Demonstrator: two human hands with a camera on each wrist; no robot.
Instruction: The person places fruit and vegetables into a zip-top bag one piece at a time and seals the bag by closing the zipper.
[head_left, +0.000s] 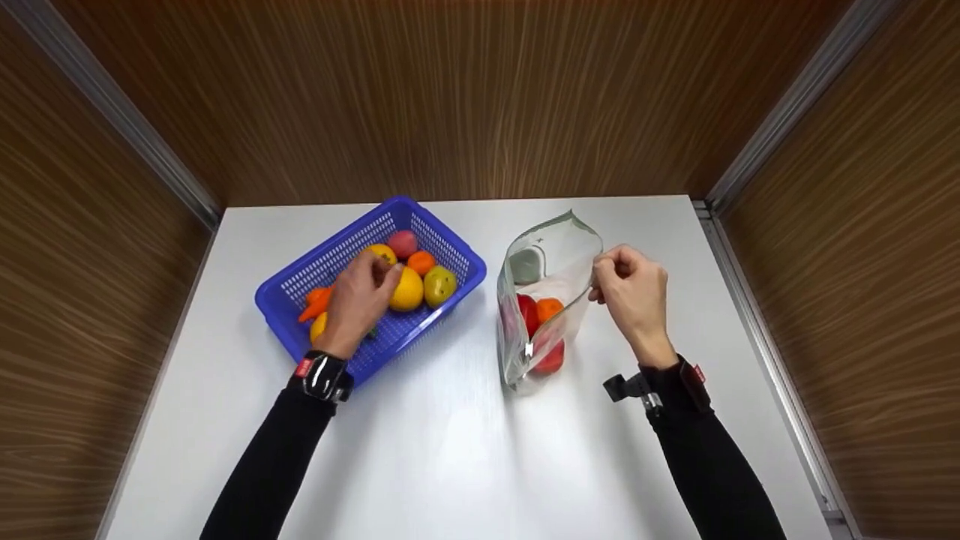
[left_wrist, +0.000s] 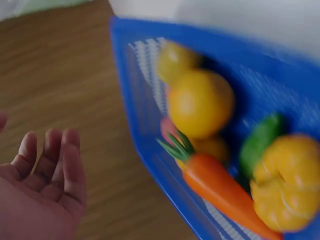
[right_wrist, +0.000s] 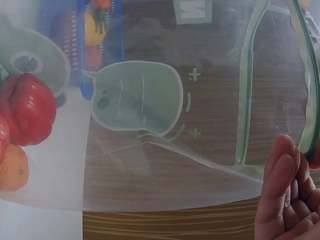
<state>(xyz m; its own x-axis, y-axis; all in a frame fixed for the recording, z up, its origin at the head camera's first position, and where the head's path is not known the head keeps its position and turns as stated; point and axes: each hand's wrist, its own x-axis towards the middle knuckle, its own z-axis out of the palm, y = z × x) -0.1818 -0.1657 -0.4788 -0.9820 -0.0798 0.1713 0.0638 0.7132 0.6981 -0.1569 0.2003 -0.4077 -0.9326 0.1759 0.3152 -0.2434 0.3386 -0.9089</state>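
Observation:
Over the blue basket (head_left: 360,225) hovers my left hand (head_left: 356,304), its fingers loosely bent and nothing between them in the left wrist view. Beneath and beside it lie an orange (head_left: 406,289), a yellow-green fruit (head_left: 440,286), a small tangerine (head_left: 421,262) and a pink-red fruit (head_left: 403,244). A carrot (left_wrist: 220,187), a yellow pumpkin (left_wrist: 290,182) and a green vegetable (left_wrist: 262,140) show there too. My right hand (head_left: 634,296) pinches the rim of a clear zip bag (head_left: 577,247), which stands with its mouth apart. Inside the bag are a red bell pepper (right_wrist: 30,110) and a tangerine (right_wrist: 12,167).
A white table (head_left: 442,450) carries the basket on the left and the bag right of centre. Wood-grain panels (head_left: 450,97) rise behind and on both sides. Another red item (head_left: 551,358) shows low in the bag.

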